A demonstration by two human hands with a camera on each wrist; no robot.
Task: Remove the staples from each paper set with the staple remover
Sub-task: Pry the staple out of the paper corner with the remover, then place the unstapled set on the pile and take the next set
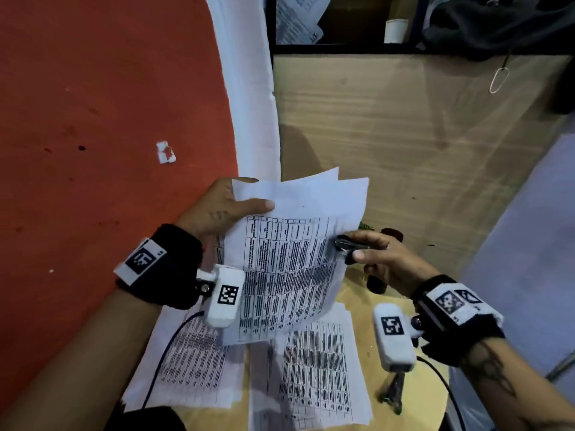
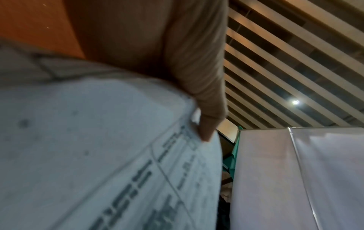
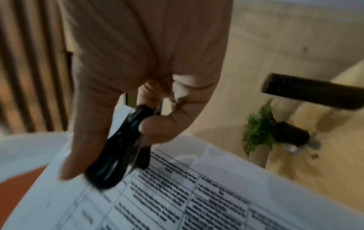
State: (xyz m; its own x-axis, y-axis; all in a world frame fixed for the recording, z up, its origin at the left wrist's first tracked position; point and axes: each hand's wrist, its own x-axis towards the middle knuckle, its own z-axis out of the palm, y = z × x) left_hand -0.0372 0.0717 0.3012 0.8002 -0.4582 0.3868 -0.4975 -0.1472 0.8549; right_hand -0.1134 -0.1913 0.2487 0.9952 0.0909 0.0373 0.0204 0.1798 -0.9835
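A set of printed paper sheets (image 1: 289,253) is lifted above the table, its top pages fanned apart. My left hand (image 1: 224,206) grips its upper left corner, thumb on top (image 2: 206,124) against the paper (image 2: 98,147). My right hand (image 1: 376,253) pinches a black staple remover (image 1: 347,245) between thumb and fingers at the sheets' right edge. In the right wrist view the staple remover (image 3: 118,152) touches the top page (image 3: 197,194) near its corner. No staple is visible.
More printed sheets (image 1: 314,374) lie on the wooden table (image 1: 354,293) below the held set. A dark cylinder (image 3: 311,93) and a small green plant in a dark pot (image 3: 262,132) stand at the right. A wooden cabinet (image 1: 404,135) is behind; red floor (image 1: 93,119) at left.
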